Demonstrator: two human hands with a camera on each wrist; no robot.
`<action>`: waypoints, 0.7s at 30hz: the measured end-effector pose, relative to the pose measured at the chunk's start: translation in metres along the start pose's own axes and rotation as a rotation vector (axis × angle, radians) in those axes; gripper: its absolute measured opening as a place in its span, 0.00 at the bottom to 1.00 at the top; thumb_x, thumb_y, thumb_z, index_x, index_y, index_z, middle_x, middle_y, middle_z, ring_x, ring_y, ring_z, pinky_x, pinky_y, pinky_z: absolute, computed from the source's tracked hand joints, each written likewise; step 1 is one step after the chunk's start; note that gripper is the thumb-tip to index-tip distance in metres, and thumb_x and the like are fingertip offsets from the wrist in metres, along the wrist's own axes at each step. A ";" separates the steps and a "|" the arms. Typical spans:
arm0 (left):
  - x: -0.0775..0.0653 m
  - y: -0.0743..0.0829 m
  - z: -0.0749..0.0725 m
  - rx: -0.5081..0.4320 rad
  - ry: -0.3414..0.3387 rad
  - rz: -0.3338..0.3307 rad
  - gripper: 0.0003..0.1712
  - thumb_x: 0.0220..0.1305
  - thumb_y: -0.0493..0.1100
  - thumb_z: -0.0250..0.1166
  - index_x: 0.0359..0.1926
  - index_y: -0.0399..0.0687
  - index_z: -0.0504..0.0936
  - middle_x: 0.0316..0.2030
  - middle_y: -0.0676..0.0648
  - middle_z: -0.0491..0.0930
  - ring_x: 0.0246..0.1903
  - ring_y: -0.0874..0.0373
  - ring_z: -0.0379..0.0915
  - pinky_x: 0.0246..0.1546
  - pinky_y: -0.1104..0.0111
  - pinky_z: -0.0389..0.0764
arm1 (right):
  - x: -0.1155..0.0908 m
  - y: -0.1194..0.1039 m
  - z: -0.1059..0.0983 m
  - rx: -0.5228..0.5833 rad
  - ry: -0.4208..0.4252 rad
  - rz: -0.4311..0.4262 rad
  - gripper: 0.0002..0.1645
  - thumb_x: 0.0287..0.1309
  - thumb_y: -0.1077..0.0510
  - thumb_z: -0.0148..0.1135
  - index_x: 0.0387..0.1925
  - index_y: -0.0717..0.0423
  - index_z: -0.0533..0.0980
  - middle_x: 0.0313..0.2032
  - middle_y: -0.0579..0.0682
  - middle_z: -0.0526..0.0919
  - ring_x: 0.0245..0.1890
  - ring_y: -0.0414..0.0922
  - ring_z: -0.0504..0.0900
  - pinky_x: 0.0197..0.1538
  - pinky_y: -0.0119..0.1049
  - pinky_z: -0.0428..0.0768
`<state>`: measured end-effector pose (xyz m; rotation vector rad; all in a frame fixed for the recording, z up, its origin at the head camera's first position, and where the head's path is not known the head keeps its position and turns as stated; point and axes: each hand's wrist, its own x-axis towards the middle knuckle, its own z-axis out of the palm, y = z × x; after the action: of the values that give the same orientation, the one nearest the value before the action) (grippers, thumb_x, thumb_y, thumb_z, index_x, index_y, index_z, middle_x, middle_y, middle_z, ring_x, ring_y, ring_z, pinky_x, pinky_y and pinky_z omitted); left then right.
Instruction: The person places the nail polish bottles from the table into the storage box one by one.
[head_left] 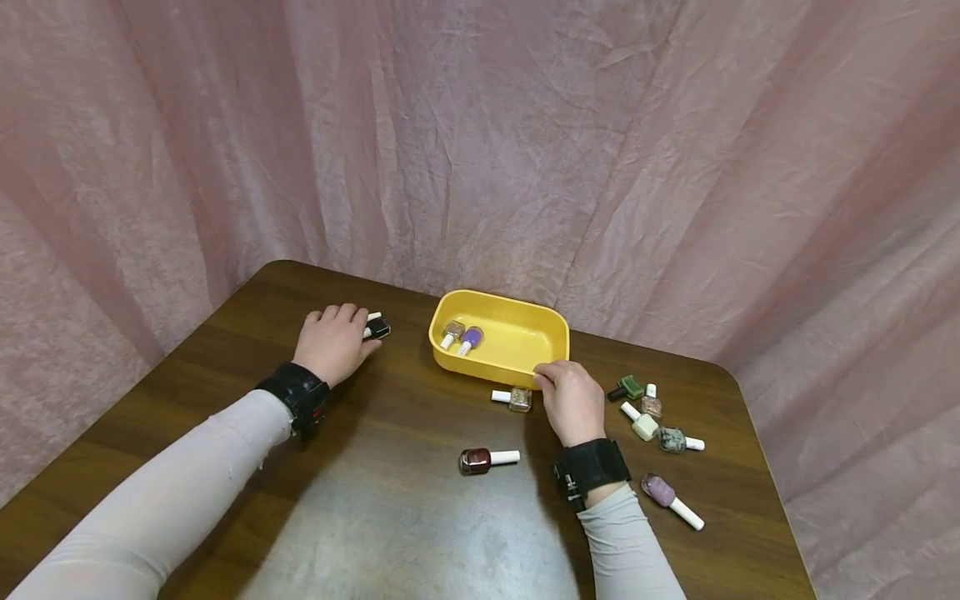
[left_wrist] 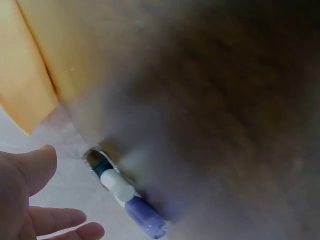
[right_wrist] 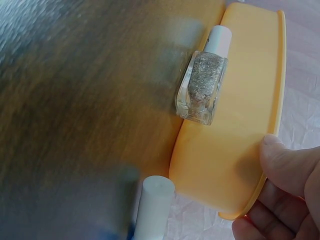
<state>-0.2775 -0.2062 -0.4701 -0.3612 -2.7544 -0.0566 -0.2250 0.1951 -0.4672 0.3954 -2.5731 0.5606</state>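
Observation:
My left hand reaches over the table's left side, fingers extended beside a dark nail polish bottle. In the left wrist view, the thumb and fingers are spread apart. The dark bottle with a white cap lies there against a blue-purple bottle. My right hand pinches the rim of a yellow plastic container at its near right corner, thumb outside the wall. Inside that container lie a glittery bottle and a purple bottle. A silver-gold glitter bottle lies just outside its near wall.
A dark red bottle lies mid-table. To the right of my right hand are green, pale cream, grey speckled, pinkish glitter and lilac bottles. A pink curtain hangs behind the wooden table.

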 end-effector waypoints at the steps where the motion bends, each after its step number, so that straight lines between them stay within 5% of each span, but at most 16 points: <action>1: -0.001 -0.001 0.001 0.000 -0.009 -0.005 0.34 0.73 0.58 0.75 0.63 0.33 0.82 0.54 0.33 0.83 0.54 0.33 0.79 0.54 0.38 0.78 | 0.000 0.000 0.000 0.000 0.000 -0.001 0.05 0.66 0.60 0.78 0.43 0.53 0.92 0.40 0.50 0.92 0.46 0.55 0.89 0.44 0.55 0.87; 14: 0.001 -0.007 0.001 -0.034 -0.145 -0.054 0.25 0.74 0.53 0.75 0.51 0.32 0.84 0.45 0.33 0.85 0.47 0.34 0.80 0.47 0.41 0.78 | -0.002 -0.001 0.001 0.004 0.000 0.006 0.05 0.66 0.60 0.79 0.43 0.53 0.92 0.39 0.50 0.92 0.46 0.54 0.89 0.44 0.55 0.87; 21: 0.005 -0.010 0.006 -0.026 -0.156 -0.054 0.23 0.73 0.51 0.75 0.47 0.32 0.85 0.43 0.34 0.87 0.45 0.35 0.81 0.45 0.41 0.79 | -0.001 -0.001 0.000 -0.002 -0.003 0.012 0.05 0.66 0.60 0.79 0.43 0.54 0.92 0.38 0.50 0.91 0.45 0.54 0.89 0.44 0.54 0.87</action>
<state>-0.2869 -0.2142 -0.4737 -0.3107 -2.9206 -0.0806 -0.2236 0.1943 -0.4675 0.3812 -2.5805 0.5618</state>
